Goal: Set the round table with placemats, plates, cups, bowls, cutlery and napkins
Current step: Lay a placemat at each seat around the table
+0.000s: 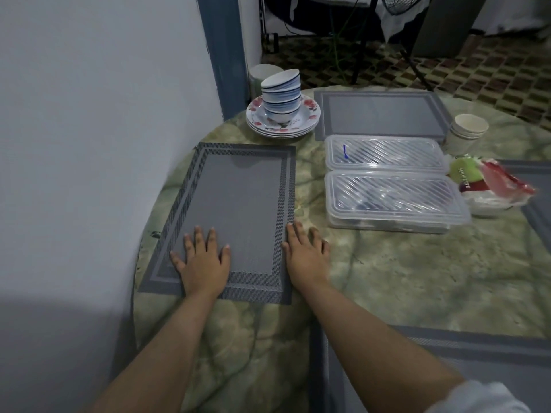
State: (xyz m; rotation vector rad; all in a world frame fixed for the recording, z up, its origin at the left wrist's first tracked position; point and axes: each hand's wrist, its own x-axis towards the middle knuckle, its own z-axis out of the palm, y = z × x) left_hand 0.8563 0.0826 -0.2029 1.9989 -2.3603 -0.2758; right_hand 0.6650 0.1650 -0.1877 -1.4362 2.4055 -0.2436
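Note:
A grey woven placemat [238,189] lies on the round green marbled table [402,278] by the wall. My left hand [202,260] presses flat on its near part, fingers spread. My right hand [307,248] rests flat at the mat's right edge, partly on the table. A second placemat [384,114] lies at the far side, a third [477,368] near me under my right forearm, and a fourth [539,210] pokes in at the right edge. Stacked blue-rimmed bowls [281,93] sit on a stack of floral plates [310,114]. Paper cups [469,126] stand stacked at the far right.
Two lidded clear plastic boxes [387,177] sit mid-table with cutlery dimly visible inside. A packet of napkins [489,186] lies to their right. A white wall [89,144] and a blue door frame [223,55] border the table's left side. A patterned floor lies beyond.

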